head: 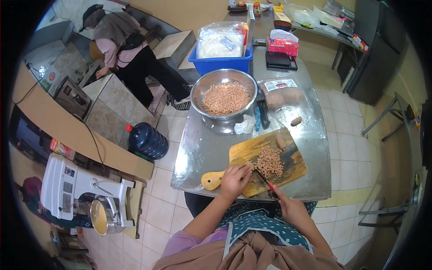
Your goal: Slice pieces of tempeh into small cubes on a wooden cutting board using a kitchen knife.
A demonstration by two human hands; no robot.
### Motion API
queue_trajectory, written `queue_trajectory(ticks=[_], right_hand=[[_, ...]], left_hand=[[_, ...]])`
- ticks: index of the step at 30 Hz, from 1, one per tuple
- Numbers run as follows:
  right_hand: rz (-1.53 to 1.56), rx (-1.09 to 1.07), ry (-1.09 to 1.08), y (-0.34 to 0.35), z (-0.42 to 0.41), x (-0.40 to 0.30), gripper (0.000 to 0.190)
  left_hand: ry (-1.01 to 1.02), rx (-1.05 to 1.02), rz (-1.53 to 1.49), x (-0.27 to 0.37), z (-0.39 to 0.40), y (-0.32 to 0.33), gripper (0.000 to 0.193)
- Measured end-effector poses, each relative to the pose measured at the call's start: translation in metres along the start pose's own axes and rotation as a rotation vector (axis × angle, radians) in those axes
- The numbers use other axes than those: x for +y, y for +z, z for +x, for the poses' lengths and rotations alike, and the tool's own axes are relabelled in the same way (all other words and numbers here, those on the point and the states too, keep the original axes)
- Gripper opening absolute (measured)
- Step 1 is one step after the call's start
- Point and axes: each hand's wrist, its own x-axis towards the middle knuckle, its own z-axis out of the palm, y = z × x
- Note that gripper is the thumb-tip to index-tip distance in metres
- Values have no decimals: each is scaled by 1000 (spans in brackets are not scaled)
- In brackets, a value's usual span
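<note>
My right hand grips the red-and-black handle of a kitchen knife. Its blade lies over a wooden cutting board, close to my left fingertips. My left hand is bent over a piece of sausage, mostly hidden beneath the fingers, and presses it on the board. To the right of the blade is a heap of diced sausage. A longer sausage piece rests near the board's far edge. Beyond the board, a steel bowl holds many more diced pieces.
On the steel table are a crumpled white plastic, a black-handled tool, a loose sausage, a sausage pack, a scale and a blue basket. A stand mixer and water jug stand left; a person bends behind.
</note>
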Motion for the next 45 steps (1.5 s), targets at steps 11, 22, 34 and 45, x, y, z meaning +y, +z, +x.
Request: queue_trajectory(ticks=[11,22,34,45], right_hand=[[39,129,-102,3,21,-10,59],[-1,75,-100,10,36,-16,67],[-17,90,-78,-1,1,-1,63],[22,138,-115,17,38,-21,64]], left_hand=[[-56,-39,-4,3,-4,-6,26],[-6,-12,37,3,-3,-3,15],[-9,3,34,3,-2,-4,14],[-18,3,18,5,-2,-3,15]])
